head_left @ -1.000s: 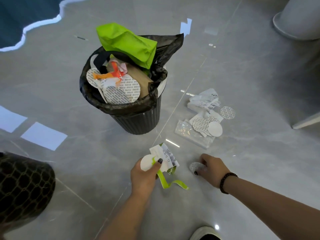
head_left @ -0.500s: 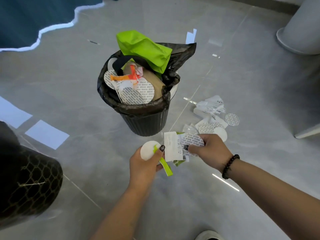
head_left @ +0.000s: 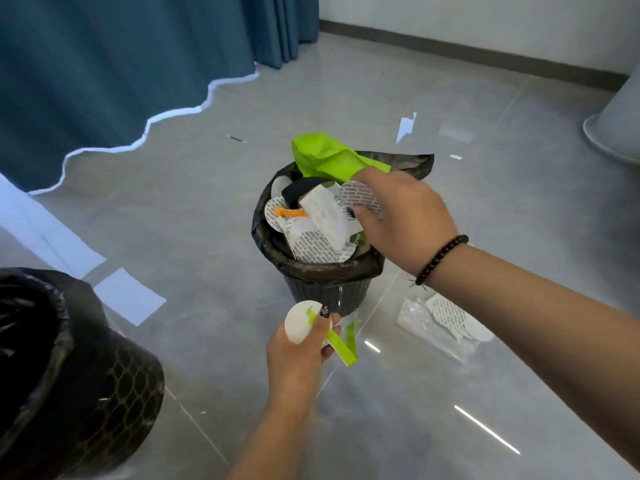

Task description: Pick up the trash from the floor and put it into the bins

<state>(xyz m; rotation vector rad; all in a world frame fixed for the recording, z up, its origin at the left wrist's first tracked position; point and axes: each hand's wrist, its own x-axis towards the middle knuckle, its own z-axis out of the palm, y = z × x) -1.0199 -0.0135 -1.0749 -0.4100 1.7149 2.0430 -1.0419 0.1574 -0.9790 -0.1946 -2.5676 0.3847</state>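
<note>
Two hands are busy at once. At about twelve o'clock from the person, the right hand (head_left: 403, 220) reaches over the black bin (head_left: 322, 271), its grip pinched on a printed foil disc (head_left: 360, 199) and a white paper slip (head_left: 325, 216), both held just above the heaped trash, touching or nearly touching it. The left hand (head_left: 301, 344), lower and nearer, has its grip clamped on a white round disc (head_left: 298, 325) with a green strip (head_left: 341, 344) dangling from the fingers.

More litter lies on the floor (head_left: 450, 393) at about two o'clock: a clear plastic wrapper (head_left: 415, 317) with several discs (head_left: 450, 317) resting on it. A second, mesh bin (head_left: 86, 386) stands at nine o'clock.

These scraps look featherlight, thin and floppy, and the foil is likely slick; flat discs on smooth tile will probably need a fingernail under an edge. The black bin is piled high, so loose pieces could slide off; pressing them down may help.
</note>
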